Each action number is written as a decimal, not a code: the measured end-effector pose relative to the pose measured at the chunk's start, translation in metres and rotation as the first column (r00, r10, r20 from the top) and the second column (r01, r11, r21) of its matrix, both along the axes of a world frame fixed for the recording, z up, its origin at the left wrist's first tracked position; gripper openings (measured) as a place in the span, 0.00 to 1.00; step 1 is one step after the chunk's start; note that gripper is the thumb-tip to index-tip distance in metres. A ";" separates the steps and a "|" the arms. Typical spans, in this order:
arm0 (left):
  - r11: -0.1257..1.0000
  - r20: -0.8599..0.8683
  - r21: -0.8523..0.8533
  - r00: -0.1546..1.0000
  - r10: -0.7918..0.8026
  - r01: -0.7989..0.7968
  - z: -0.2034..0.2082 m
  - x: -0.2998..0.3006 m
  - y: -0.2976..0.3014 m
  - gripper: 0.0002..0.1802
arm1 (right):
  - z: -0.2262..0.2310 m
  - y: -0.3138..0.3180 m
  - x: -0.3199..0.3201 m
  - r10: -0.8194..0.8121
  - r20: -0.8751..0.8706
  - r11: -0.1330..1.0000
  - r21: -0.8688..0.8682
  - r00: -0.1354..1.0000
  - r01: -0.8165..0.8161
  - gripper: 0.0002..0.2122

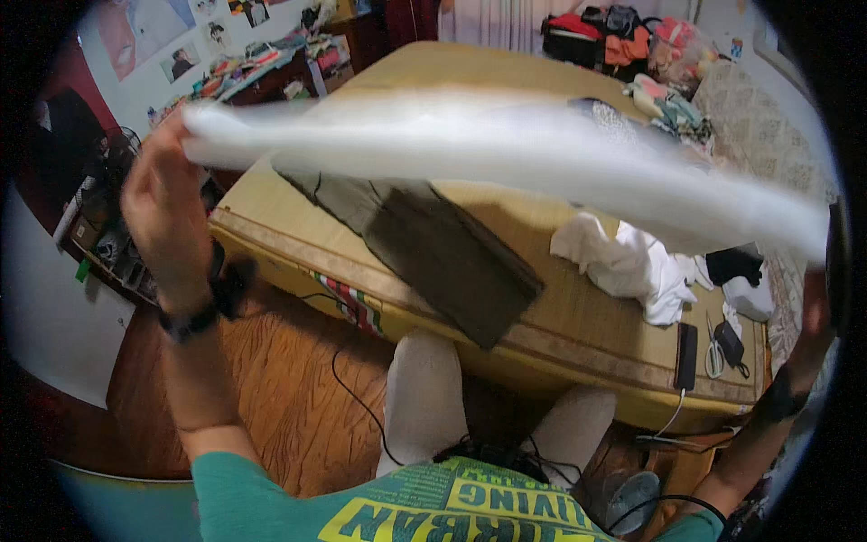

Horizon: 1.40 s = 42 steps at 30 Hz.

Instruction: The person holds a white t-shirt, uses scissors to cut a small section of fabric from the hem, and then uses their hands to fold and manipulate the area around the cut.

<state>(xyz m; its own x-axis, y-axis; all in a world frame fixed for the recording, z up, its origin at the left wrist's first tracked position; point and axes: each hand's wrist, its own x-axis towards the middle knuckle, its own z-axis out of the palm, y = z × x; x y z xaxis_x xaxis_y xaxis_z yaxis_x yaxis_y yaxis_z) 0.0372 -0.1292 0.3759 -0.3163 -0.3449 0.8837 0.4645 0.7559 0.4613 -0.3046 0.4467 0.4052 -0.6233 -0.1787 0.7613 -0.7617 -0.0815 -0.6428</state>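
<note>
A white cloth (433, 144), smeared by motion, is stretched in the air between my raised hands, above the bed. Its left end is pinched in my left hand (164, 203), whose fingers are closed. At the right rim of the picture, my right hand (815, 303) is at the other end and appears closed on it, though most of its fingers are lost in shadow. Under the cloth, a pair of dark folded trousers (442, 253) lies slantwise over the bed's near edge. A crumpled white garment (623, 262) rests on the bed farther right.
On the near right corner of the yellow mat-covered bed (578, 334) lie a phone (686, 357) on a white cable, scissors (714, 352) and a black pouch (730, 341). Clothes and bags (623, 41) are heaped at the back right. A black cable (357, 397) hangs over the wooden floor.
</note>
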 end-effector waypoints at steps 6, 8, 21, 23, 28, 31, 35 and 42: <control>0.794 0.319 0.575 0.948 0.005 -0.198 -0.250 0.022 0.077 0.08 | -0.231 0.029 0.058 -0.220 0.465 0.931 0.361 0.858 0.043 0.09; 0.587 0.382 0.761 0.922 -0.065 -0.275 -0.317 0.010 0.096 0.08 | -0.319 0.043 0.056 -0.259 0.547 0.867 0.494 0.796 -0.057 0.08; 0.076 0.165 0.986 0.853 -0.495 -0.147 -0.430 0.009 0.088 0.31 | -0.434 0.025 0.072 -0.397 0.710 0.829 0.549 0.582 -0.105 0.06; 0.072 0.201 0.979 0.843 -0.499 -0.191 -0.428 -0.004 0.079 0.29 | -0.435 0.030 0.069 -0.424 0.710 0.809 0.576 0.563 -0.117 0.06; -0.022 0.061 0.995 0.764 -0.642 -0.098 -0.408 -0.012 0.083 0.20 | -0.400 -0.007 0.078 -0.508 0.093 0.271 0.961 0.856 0.056 0.04; -0.213 -0.112 0.977 0.784 -0.611 -0.027 -0.383 -0.012 0.099 0.18 | -0.343 -0.079 0.094 -0.268 -0.179 0.263 0.932 0.947 0.251 0.05; -0.203 -0.108 0.979 0.826 -0.554 -0.009 -0.350 -0.007 0.121 0.14 | -0.292 -0.202 0.137 0.097 0.236 0.645 0.725 0.967 -0.242 0.04; 0.043 0.052 0.998 0.834 -0.549 -0.034 -0.339 -0.012 0.141 0.17 | -0.319 -0.313 0.194 0.401 0.204 0.661 0.611 0.893 -0.436 0.06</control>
<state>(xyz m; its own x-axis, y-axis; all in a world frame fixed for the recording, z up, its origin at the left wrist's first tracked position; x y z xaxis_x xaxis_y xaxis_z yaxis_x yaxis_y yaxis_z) 0.0250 0.0119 0.0371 -0.7385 -0.5791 -0.3455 0.1079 -0.6072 0.7872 -0.1110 0.1339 0.0863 -0.3952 -0.8509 0.3461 -0.7157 0.0490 -0.6967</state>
